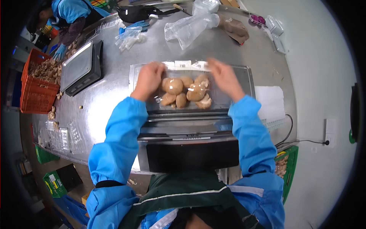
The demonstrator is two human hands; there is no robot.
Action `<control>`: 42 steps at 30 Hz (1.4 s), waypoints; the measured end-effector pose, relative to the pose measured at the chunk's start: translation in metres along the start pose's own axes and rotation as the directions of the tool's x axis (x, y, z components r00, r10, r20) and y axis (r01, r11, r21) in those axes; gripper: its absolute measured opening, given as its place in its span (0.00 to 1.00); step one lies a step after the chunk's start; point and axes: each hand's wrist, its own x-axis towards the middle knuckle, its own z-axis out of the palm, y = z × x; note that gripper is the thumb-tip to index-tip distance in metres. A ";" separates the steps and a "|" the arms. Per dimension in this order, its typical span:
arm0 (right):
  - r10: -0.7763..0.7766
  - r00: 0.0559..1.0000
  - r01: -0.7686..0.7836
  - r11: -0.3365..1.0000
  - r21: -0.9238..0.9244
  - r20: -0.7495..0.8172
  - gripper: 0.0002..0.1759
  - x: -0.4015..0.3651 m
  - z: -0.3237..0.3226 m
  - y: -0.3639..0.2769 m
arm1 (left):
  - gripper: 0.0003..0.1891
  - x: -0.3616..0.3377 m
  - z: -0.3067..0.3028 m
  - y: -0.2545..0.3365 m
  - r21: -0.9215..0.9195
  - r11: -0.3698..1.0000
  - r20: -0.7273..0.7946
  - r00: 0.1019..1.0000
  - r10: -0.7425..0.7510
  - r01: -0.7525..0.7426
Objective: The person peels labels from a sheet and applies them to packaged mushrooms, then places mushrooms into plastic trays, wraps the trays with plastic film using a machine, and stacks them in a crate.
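Note:
Several brown mushrooms point(174, 86) lie in a clear plastic pack in front of me, with shiny film over them. The pack rests on the flat top of a machine point(240, 78) with a dark front. My left hand point(150, 79) is at the pack's far left corner, its fingers curled closed on the clear film. Across from it, my right hand point(225, 78) is at the far right corner, its fingertips smeared by motion. Between the hands, a strip with white printed labels point(183, 64) runs along the pack's far edge.
A scale point(82, 68) stands to the left, beside an orange crate point(40, 93) of mushrooms. Another person's gloved hand point(60, 52) reaches toward that crate. Empty clear trays point(63, 137) lie front left. Plastic bags point(190, 28) lie at the back; a cable point(291, 126) runs to the right wall.

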 end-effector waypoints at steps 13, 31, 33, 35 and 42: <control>0.391 0.717 -0.657 0.654 0.374 0.577 0.20 -0.157 -0.024 -0.059 | 0.28 -0.175 -0.035 0.053 -0.487 0.199 0.792 0.526 -0.309 0.851; 0.733 0.651 -0.756 0.649 0.081 0.195 0.14 -0.309 0.005 -0.064 | 0.19 -0.352 0.025 0.050 -0.500 0.461 0.414 0.670 -0.616 0.733; 0.631 0.771 -0.615 0.772 0.160 -0.085 0.13 -0.310 0.000 -0.067 | 0.17 -0.346 0.013 0.045 -0.525 0.401 0.337 0.616 -0.712 0.751; 0.623 0.776 -0.611 0.781 0.130 -0.095 0.11 -0.328 -0.010 -0.060 | 0.15 -0.353 -0.006 0.035 -0.563 0.318 0.403 0.589 -0.700 0.763; 0.562 0.714 -0.700 0.590 0.402 0.418 0.13 -0.416 0.101 -0.012 | 0.12 -0.400 0.096 0.005 -0.538 0.806 0.463 0.886 0.036 0.248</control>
